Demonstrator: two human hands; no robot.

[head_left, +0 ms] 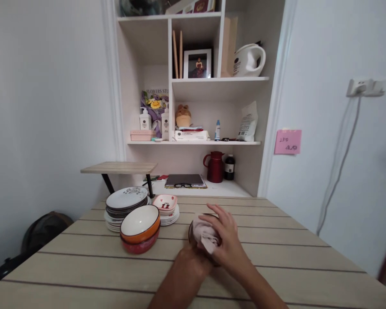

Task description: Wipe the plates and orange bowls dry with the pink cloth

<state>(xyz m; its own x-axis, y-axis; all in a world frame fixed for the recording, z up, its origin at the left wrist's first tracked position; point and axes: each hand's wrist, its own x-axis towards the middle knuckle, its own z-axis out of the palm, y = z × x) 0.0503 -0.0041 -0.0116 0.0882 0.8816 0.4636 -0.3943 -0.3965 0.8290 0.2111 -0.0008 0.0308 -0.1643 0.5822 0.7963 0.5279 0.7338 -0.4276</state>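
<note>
A pale pinkish cloth [206,234] is bunched inside a dark-rimmed bowl [190,232]. My right hand [227,235] is closed on the cloth, its thumb and fingers at the cloth's right side. At the bowl's near side is my left hand [192,262], closed round it with most of its fingers hidden. The hands and cloth cover most of the bowl, so its colour does not show. To the left, an orange bowl [140,235] with a white inside is nested on a red bowl [142,247].
Behind the nested bowls stands a stack of plates [127,198]. A small square bowl [165,203] rests on white plates [171,219]. A raised wooden stand [119,168] is at the table's back left. Beyond the table, a shelf holds a red jug [215,168] and a laptop [185,180].
</note>
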